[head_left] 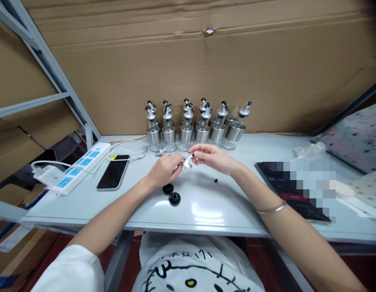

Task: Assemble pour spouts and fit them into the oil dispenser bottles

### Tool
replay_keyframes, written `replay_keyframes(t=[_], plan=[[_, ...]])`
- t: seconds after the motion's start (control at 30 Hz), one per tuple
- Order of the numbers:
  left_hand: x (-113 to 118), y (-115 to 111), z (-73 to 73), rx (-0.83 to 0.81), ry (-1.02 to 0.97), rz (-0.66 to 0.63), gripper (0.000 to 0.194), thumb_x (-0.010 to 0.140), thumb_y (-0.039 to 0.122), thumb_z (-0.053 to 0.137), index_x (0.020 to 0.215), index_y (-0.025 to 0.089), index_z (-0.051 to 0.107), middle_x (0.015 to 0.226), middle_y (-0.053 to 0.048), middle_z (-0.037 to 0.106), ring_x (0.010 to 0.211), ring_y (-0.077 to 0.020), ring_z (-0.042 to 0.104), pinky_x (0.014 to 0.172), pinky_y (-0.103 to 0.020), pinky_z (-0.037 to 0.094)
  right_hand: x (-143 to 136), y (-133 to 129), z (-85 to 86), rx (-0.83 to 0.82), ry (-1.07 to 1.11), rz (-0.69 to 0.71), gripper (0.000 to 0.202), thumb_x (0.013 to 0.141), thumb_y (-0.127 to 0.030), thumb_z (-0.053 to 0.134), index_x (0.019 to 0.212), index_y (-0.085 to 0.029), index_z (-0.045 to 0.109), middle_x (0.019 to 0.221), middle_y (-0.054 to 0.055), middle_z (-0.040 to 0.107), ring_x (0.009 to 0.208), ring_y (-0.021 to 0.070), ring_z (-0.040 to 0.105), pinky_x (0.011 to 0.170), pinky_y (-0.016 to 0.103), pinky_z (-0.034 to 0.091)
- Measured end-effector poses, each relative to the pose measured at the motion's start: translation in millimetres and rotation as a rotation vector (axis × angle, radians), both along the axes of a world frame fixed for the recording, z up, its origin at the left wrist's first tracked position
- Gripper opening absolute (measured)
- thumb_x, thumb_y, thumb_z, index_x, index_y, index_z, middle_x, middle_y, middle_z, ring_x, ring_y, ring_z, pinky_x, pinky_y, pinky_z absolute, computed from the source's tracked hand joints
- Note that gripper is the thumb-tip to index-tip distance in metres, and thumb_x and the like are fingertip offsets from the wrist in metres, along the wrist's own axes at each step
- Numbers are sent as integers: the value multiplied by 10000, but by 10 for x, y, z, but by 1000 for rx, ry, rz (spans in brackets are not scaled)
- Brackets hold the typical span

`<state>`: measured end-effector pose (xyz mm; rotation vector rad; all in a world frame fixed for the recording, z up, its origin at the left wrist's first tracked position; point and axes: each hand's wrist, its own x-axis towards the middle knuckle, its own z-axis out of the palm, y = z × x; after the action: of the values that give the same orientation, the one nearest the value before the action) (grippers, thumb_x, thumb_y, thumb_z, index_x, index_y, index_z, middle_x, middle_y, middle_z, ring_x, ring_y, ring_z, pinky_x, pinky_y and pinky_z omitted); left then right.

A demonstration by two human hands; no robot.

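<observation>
Over the middle of the table, my left hand (pixel 166 170) is closed on a silver pourer spout (pixel 187 163), gripping it by its round base. My right hand (pixel 216 159) pinches a small black cap (pixel 193 154) at the spout's upper tip; whether the cap is fixed to it I cannot tell. Below my left hand lie two round black stoppers, one (pixel 167 189) slightly behind the other (pixel 175 198). A tiny black piece (pixel 216 181) sits under my right wrist. Some small silver parts (pixel 160 153) rest just beyond my left hand.
Two rows of glass bottles with steel sleeves (pixel 186 134), most topped by pourers, stand along the cardboard wall (pixel 176 61). At left are a power strip (pixel 81 168), a white cable (pixel 127 141) and a phone (pixel 113 173). A tablet (pixel 274 178) and a plastic bag (pixel 309 150) lie right.
</observation>
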<state>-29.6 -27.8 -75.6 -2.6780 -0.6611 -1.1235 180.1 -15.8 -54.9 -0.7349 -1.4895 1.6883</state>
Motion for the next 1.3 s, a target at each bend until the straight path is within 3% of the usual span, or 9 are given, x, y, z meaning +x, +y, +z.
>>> replay_keyframes(t=[0.17,0.33,0.57,0.73,0.97,1.17,1.3], plan=[[-6,2,-3,13,-36,25,91,859,105,440,867,165,508,821,-52,666,751,-153,627,694,-267,461,-64,0,-78,-190,114,90,265,779,-345,684,946,-140,687,753,15,613,692,98,559,637,248,432],[-4,-14,19,-1,-69,16,62,836,128,479,850,159,531,701,0,640,602,-112,581,676,-253,439,-57,12,-102,-211,149,147,271,779,-348,687,943,-133,684,811,36,622,759,120,576,679,255,452],[-19,-17,53,-110,83,75,153,859,179,409,792,164,545,684,-7,635,643,-135,588,739,-291,403,-80,-19,-92,-238,203,181,195,815,-309,645,922,-148,670,804,37,631,727,125,563,701,288,465],[-41,15,88,-285,330,104,241,898,207,364,706,163,504,671,-10,604,614,-142,552,699,-290,383,-80,-25,-94,-242,175,185,189,788,-319,680,889,-160,670,754,12,623,712,115,567,707,267,460],[-104,25,143,-541,383,189,262,893,245,410,701,159,566,636,-14,580,576,-132,501,580,-246,323,-64,-22,-114,-202,169,209,222,768,-348,703,894,-166,683,745,4,611,705,107,557,727,262,465],[-134,-37,299,-957,445,145,207,800,355,561,732,163,592,590,28,538,527,-104,450,535,-220,310,-55,-37,-99,-200,159,224,212,749,-321,719,884,-162,684,765,9,602,715,110,547,742,274,456],[-178,-28,347,-1135,513,87,240,754,409,614,786,171,603,563,48,508,518,-96,443,536,-211,325,-55,-11,-101,-245,178,173,176,793,-330,675,871,-172,669,715,-4,580,693,109,558,748,284,465]])
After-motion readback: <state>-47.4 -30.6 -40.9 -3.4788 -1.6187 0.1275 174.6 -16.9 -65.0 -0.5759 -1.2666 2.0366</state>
